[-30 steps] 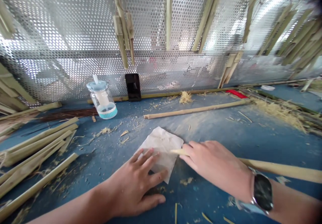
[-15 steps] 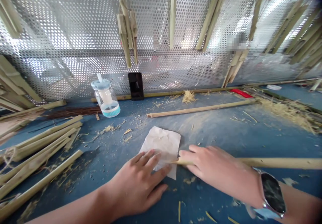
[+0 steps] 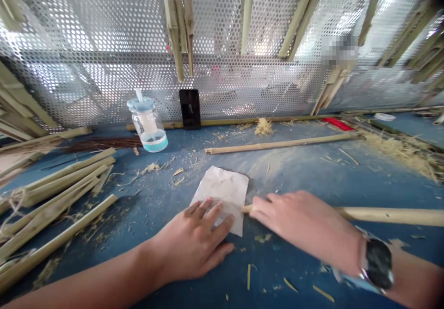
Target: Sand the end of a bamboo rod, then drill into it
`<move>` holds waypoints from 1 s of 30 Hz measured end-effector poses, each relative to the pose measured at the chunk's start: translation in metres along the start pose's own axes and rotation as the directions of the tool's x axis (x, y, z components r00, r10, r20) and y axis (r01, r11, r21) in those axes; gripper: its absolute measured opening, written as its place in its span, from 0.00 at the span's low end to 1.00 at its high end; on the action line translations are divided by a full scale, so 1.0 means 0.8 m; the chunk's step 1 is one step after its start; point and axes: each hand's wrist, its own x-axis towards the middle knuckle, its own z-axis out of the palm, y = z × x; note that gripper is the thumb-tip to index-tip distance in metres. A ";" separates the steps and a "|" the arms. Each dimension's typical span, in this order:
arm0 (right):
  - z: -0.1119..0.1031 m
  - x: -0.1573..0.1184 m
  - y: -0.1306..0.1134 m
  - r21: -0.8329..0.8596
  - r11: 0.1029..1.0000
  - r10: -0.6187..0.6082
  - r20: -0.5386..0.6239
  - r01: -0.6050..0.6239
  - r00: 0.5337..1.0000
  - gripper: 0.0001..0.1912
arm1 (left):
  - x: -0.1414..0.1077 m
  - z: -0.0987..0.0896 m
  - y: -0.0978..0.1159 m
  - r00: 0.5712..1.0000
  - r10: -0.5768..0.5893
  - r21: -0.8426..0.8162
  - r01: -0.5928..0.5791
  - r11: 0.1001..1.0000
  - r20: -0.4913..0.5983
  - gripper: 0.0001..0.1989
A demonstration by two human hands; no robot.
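Note:
A creased whitish sheet of paper point(image 3: 224, 184) lies on the blue table. My left hand point(image 3: 196, 237) rests flat on the sheet's lower part, fingers spread and pressing it down. My right hand point(image 3: 294, 216), with a watch point(image 3: 379, 263) at the wrist, is closed around a long pale bamboo stick point(image 3: 391, 215). The narrow end of that stick pokes out past my right fingers and meets the sheet's right edge. Its other end runs out of view on the right, and my palm hides part of its middle.
A second bamboo stick point(image 3: 277, 145) lies beyond the sheet. Bamboo strips point(image 3: 58, 209) are bundled at the left. A cup with a straw point(image 3: 151, 126) and a phone point(image 3: 190, 109) stand by the perforated metal screen point(image 3: 222, 31). Shavings point(image 3: 264, 127) and a red object point(image 3: 338, 124) lie farther back.
My right hand and the stick have slid slightly to the right, so the tip now sits by the sheet's edge. My left hand keeps its place on the sheet. The camera has tilted down a little.

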 end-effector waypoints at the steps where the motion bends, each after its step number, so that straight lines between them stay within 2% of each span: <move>1: 0.000 -0.002 -0.002 0.019 1.000 -0.020 -0.021 0.020 1.000 0.12 | 0.000 0.000 0.000 1.000 0.008 0.001 -0.008 1.000 0.001 0.23; 7: 0.004 0.004 -0.001 0.069 0.998 -0.002 -0.059 0.007 0.998 0.12 | 0.002 0.002 -0.002 1.000 0.018 0.039 -0.018 0.999 0.014 0.22; 12: 0.002 -0.002 -0.007 0.091 0.994 -0.052 -0.088 0.060 0.995 0.04 | 0.002 0.003 -0.004 0.999 0.031 0.034 -0.031 0.999 -0.006 0.22; 18: -0.001 0.010 0.004 0.086 0.996 0.013 -0.070 -0.007 0.997 0.09 | 0.002 0.001 -0.002 0.999 0.045 0.026 -0.045 0.999 -0.002 0.20; 22: -0.005 0.006 0.003 0.109 0.993 -0.031 -0.058 0.037 0.998 0.08 | 0.001 0.002 0.003 0.996 0.077 0.019 -0.077 0.997 -0.038 0.19; 25: -0.011 0.001 0.012 0.065 0.993 0.105 -0.079 -0.100 0.991 0.14 | 0.002 0.001 0.005 0.996 0.058 0.035 -0.055 0.998 -0.071 0.20; 27: -0.012 0.000 0.015 0.063 0.986 0.160 -0.100 -0.155 0.982 0.16 | 0.002 0.000 0.005 0.997 0.056 0.033 -0.054 0.998 -0.051 0.20; 30: -0.010 0.001 0.011 0.162 0.986 0.050 -0.088 -0.036 0.995 0.15 | 0.002 0.000 0.004 0.998 0.058 0.029 -0.057 0.998 -0.016 0.21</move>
